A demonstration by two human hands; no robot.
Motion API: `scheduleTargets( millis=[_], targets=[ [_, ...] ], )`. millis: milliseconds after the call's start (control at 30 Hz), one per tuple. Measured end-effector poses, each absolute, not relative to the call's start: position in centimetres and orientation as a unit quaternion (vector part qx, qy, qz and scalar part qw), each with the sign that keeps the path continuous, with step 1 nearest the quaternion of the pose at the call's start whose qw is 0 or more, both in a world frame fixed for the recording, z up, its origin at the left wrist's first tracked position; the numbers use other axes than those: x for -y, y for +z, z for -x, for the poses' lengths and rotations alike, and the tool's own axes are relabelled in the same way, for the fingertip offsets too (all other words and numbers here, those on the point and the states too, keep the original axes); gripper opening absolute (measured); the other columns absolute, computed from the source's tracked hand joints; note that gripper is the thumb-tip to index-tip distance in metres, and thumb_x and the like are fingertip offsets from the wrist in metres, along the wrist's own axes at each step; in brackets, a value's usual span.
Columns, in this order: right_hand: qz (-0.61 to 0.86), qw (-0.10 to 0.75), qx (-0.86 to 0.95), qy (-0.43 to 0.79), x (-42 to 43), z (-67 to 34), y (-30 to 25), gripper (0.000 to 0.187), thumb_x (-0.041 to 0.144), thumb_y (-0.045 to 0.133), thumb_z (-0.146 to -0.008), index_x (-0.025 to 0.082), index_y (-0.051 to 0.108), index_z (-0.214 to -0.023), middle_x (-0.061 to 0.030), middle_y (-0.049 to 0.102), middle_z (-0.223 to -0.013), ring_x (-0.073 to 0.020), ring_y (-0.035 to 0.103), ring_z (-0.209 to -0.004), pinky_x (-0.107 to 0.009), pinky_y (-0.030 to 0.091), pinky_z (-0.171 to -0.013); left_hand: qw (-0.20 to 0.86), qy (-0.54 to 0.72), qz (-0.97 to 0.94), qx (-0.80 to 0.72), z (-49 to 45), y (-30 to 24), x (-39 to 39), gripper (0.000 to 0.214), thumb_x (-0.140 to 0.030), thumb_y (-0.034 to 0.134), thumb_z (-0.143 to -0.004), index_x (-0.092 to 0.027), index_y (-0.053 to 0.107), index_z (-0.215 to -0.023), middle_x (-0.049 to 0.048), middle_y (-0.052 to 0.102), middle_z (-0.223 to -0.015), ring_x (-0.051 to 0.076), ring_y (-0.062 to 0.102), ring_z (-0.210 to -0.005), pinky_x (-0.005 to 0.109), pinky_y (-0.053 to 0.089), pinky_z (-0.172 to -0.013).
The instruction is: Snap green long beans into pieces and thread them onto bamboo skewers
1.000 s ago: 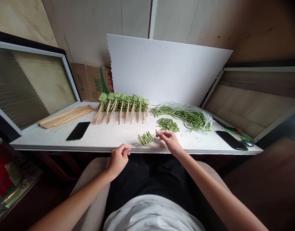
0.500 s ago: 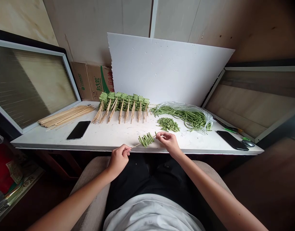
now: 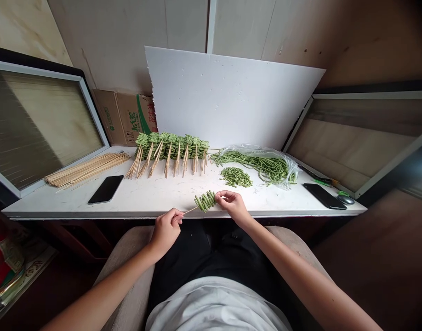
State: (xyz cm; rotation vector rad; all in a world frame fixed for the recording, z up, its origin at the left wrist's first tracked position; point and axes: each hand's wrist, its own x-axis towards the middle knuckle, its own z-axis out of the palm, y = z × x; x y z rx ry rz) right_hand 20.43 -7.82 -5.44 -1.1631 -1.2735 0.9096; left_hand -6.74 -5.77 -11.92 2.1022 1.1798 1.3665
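My left hand (image 3: 165,231) is closed around the bare end of a thin bamboo skewer (image 3: 190,211) at the table's front edge. Several short cut pieces of long bean (image 3: 204,201) are threaded crosswise in a row along its far part. At the other end, the thumb and fingers of my right hand (image 3: 234,206) pinch a bean piece against the row; the skewer's tip is hidden there. Just beyond that hand lies a heap of cut bean pieces (image 3: 236,177). Finished-looking bean skewers (image 3: 171,143) are stacked at the back, their sticks pointing towards me.
Loose bamboo skewers (image 3: 87,169) lie on the left, near a black phone (image 3: 106,189). Uncut long beans (image 3: 266,166) sit in clear plastic at the back right. A second phone (image 3: 324,196) and a mouse-like object (image 3: 345,199) are at the right. A white board (image 3: 231,101) leans behind.
My right hand has brought its bean piece left along the skewer, closing the gap to the row. The whole view has shifted slightly.
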Motion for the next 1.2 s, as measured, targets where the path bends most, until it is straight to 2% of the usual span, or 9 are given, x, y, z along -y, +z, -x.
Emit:
scheduleTargets(
  millis=[133, 300, 400, 500, 633, 733, 833, 1033, 1200],
  targets=[
    [0.503, 0.556, 0.547, 0.373, 8.0, -20.2, -5.0, 0.045, 0.062, 0.081, -0.074, 0.020, 0.074, -0.087, -0.0056, 0.073, -0.087, -0.0160, 0.057, -0.065, -0.030, 0.042, -0.059, 0.197, 0.493, -0.739, -0.415, 6.7, -11.7, 5.7, 0.018, -0.021, 0.055, -0.096, -0.021, 0.068, -0.084, 0.0003, 0.070, -0.068, 0.016, 0.068, -0.063, 0.025, 0.051, -0.065],
    [0.497, 0.557, 0.574, 0.338, 7.2, -22.1, -3.9, 0.041, 0.058, 0.070, -0.087, 0.021, 0.076, -0.105, -0.0092, 0.076, -0.105, -0.0242, 0.068, -0.098, -0.032, 0.050, -0.077, 0.207, 0.493, -0.728, -0.428, 6.7, -11.4, 5.6, 0.017, -0.024, 0.056, -0.097, -0.020, 0.068, -0.086, 0.0006, 0.070, -0.068, 0.016, 0.069, -0.063, 0.026, 0.051, -0.064],
    [0.550, 0.552, 0.577, 0.243, 5.9, -25.2, -3.6, 0.041, 0.051, 0.065, -0.091, 0.020, 0.071, -0.118, -0.0106, 0.077, -0.104, -0.0257, 0.069, -0.100, -0.035, 0.051, -0.079, 0.216, 0.497, -0.723, -0.429, 6.7, -11.5, 5.4, 0.017, -0.025, 0.055, -0.098, -0.020, 0.068, -0.088, 0.0007, 0.070, -0.068, 0.017, 0.069, -0.064, 0.026, 0.051, -0.065],
    [0.612, 0.490, 0.612, 0.104, 4.4, -28.6, -4.0, 0.034, 0.041, 0.063, -0.091, 0.018, 0.071, -0.115, -0.0131, 0.076, -0.103, -0.0278, 0.068, -0.095, -0.040, 0.051, -0.080, 0.225, 0.499, -0.721, -0.425, 6.6, -11.9, 5.3, 0.017, -0.025, 0.056, -0.098, -0.020, 0.068, -0.087, 0.0008, 0.070, -0.068, 0.016, 0.069, -0.064, 0.026, 0.052, -0.066],
    [0.647, 0.349, 0.677, -0.029, 3.0, -30.8, -4.8, 0.023, 0.027, 0.060, -0.093, 0.018, 0.075, -0.108, -0.0138, 0.077, -0.099, -0.0328, 0.062, -0.100, -0.045, 0.046, -0.090, 0.233, 0.494, -0.722, -0.424, 6.6, -12.2, 5.3, 0.018, -0.026, 0.056, -0.098, -0.019, 0.069, -0.088, 0.0007, 0.070, -0.068, 0.016, 0.069, -0.064, 0.026, 0.052, -0.066],
    [0.666, 0.264, 0.694, -0.072, 2.5, -30.8, -5.0, 0.028, 0.022, 0.062, -0.092, 0.019, 0.073, -0.117, -0.0146, 0.078, -0.099, -0.0372, 0.058, -0.105, -0.044, 0.045, -0.084, 0.232, 0.492, -0.724, -0.425, 6.5, -12.3, 5.4, 0.018, -0.027, 0.056, -0.099, -0.020, 0.069, -0.088, 0.0008, 0.071, -0.069, 0.017, 0.069, -0.063, 0.026, 0.052, -0.065],
    [0.683, 0.218, 0.691, -0.092, 2.1, -30.4, -5.0, 0.034, 0.020, 0.063, -0.092, 0.019, 0.071, -0.124, -0.0165, 0.078, -0.100, -0.0397, 0.056, -0.109, -0.044, 0.043, -0.081, 0.236, 0.489, -0.725, -0.424, 6.5, -12.4, 5.4, 0.019, -0.028, 0.055, -0.099, -0.020, 0.068, -0.088, 0.0008, 0.071, -0.069, 0.016, 0.069, -0.063, 0.026, 0.052, -0.065],
    [0.671, 0.219, 0.699, -0.117, 2.1, -30.1, -5.5, 0.027, 0.017, 0.056, -0.094, 0.019, 0.078, -0.110, -0.0182, 0.077, -0.104, -0.0407, 0.054, -0.112, -0.046, 0.042, -0.084, 0.240, 0.489, -0.722, -0.426, 6.5, -12.6, 5.3, 0.019, -0.029, 0.055, -0.099, -0.020, 0.068, -0.089, 0.0011, 0.071, -0.069, 0.017, 0.069, -0.064, 0.026, 0.052, -0.066],
    [0.624, 0.326, 0.709, -0.044, 3.2, -29.6, -5.1, 0.025, 0.028, 0.057, -0.097, 0.022, 0.082, -0.100, -0.0143, 0.076, -0.097, -0.0361, 0.057, -0.104, -0.047, 0.044, -0.089, 0.240, 0.485, -0.724, -0.427, 6.5, -12.5, 5.4, 0.020, -0.030, 0.055, -0.100, -0.020, 0.068, -0.090, 0.0012, 0.071, -0.069, 0.017, 0.070, -0.064, 0.026, 0.053, -0.066]
  ],
)
